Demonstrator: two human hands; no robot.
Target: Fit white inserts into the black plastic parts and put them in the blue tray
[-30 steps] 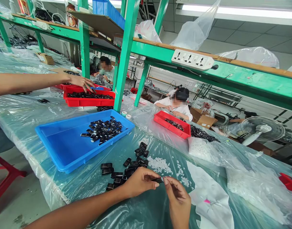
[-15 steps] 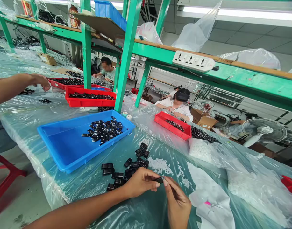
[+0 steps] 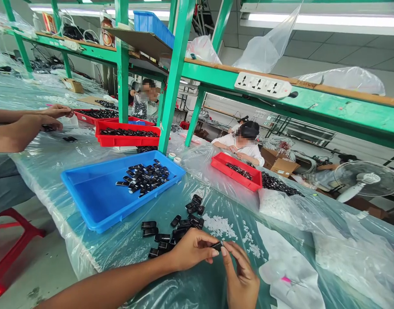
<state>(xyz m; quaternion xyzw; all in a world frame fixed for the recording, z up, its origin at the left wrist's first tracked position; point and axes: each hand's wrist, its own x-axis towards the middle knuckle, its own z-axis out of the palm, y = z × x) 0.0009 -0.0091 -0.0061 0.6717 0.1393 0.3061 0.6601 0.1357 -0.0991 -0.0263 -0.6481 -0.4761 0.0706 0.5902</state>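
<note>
Over the front of the table, my left hand pinches a small black plastic piece between thumb and fingers. My right hand closes its thumb and forefinger at the other end of the same piece; whether a tiny part sits between those fingertips is too small to tell. Just beyond my left hand lies a loose pile of similar black pieces. Small white bits are scattered on the plastic sheet beyond my hands. More black pieces are heaped in the blue tray at the left.
A green frame post rises behind the blue tray. Red trays of black pieces stand farther back. At right are a white sheet and clear bags of white bits. A co-worker's hands work at far left; other people sit beyond.
My hands keep their pinch on the black piece, with only a slight shift of the fingers. The view has swung a little left. At far left, a second co-worker's arm now shows.
</note>
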